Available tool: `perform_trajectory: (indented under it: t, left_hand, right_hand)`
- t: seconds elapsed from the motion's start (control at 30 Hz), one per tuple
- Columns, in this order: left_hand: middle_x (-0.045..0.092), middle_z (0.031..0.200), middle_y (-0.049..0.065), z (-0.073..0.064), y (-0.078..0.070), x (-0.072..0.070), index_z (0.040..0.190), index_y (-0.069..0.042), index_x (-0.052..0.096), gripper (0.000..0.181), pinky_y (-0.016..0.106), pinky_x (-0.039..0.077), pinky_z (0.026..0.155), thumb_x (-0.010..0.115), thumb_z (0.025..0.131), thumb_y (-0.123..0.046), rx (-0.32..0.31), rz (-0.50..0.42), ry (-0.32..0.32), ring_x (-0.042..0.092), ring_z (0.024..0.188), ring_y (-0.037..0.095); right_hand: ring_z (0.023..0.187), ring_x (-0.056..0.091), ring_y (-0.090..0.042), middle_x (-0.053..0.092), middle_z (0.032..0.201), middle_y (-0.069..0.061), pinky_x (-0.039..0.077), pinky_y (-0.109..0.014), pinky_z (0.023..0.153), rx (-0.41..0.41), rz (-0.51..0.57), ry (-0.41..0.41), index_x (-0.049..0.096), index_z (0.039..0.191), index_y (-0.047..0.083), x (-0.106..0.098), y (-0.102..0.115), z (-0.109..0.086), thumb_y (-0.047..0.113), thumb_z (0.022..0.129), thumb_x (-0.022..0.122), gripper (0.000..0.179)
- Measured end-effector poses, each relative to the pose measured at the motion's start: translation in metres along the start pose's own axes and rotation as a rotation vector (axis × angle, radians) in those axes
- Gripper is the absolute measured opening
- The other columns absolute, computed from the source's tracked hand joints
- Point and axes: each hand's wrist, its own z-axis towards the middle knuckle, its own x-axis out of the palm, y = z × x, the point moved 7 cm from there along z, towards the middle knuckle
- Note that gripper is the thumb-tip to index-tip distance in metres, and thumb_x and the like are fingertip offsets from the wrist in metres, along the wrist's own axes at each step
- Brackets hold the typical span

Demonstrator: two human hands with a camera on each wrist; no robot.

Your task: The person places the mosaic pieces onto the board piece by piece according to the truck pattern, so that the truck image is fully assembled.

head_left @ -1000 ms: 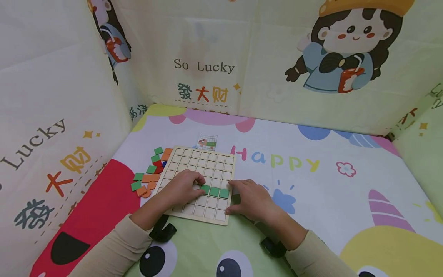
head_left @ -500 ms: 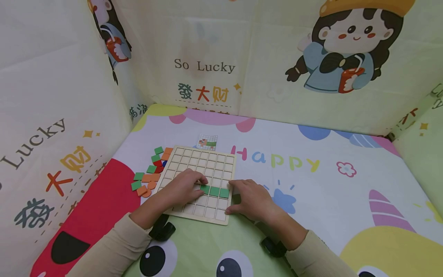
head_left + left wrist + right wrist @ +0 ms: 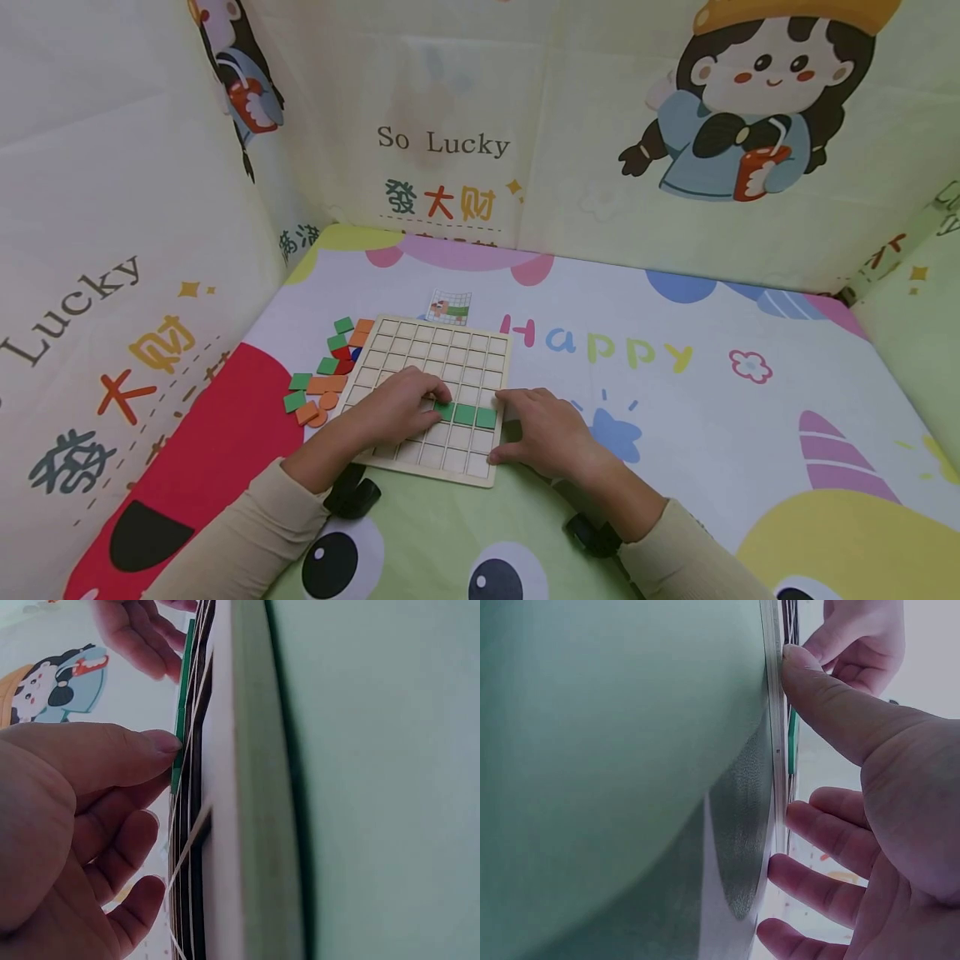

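A wooden grid board (image 3: 420, 468) lies on the table, with a row of green square tiles (image 3: 464, 415) in its cells, reaching to the right edge. My left hand (image 3: 397, 406) reaches over the board and pinches the leftmost visible green tile (image 3: 445, 410) between thumb and index finger. In the left wrist view the thumb (image 3: 142, 754) presses at that tile's end while the other fingers curl loosely. My right hand (image 3: 551, 433) rests against the board's right edge, thumb near the front corner. Its fingers (image 3: 829, 832) are spread and nearly straight along the edge in the right wrist view.
Left of the board lie loose green tiles (image 3: 301, 382), orange pieces (image 3: 326, 385), orange round pieces (image 3: 328, 401) and a few red and blue ones. A small picture card (image 3: 449, 307) with a gridded drawing sits behind the board. Printed cloth walls (image 3: 570, 167) stand behind and beside the table.
The left fingertips have shifted very slightly right at the leftmost visible green tile. The right hand and the board have stayed in place.
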Motion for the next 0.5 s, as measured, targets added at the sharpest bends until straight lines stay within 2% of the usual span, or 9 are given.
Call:
perform_trajectory:
  t: [0.33, 0.5]
  left_hand:
    - [0.064, 0.100, -0.005, -0.0008, 0.0015, -0.0017, 0.104, -0.012, 0.072, 0.016, 0.039, 0.048, 0.091, 0.074, 0.088, -0.008, -0.012, -0.004, -0.028, 0.053, 0.102, 0.020]
    - [0.065, 0.098, -0.005, -0.0007, 0.0038, -0.0029, 0.103, -0.012, 0.072, 0.017, 0.038, 0.049, 0.089, 0.077, 0.087, -0.015, -0.052, 0.016, -0.049, 0.054, 0.099, 0.019]
  right_hand:
    - [0.126, 0.052, -0.032, 0.061, 0.135, -0.005, 0.048, -0.051, 0.094, 0.006, 0.001, 0.004, 0.057, 0.139, 0.012, 0.0006, -0.0003, 0.0001, 0.048, 0.074, 0.086, 0.079]
    - [0.126, 0.052, -0.032, 0.061, 0.135, -0.005, 0.047, -0.051, 0.094, 0.008, 0.001, 0.013, 0.057, 0.139, 0.012, 0.0011, -0.0008, 0.0005, 0.049, 0.075, 0.085, 0.080]
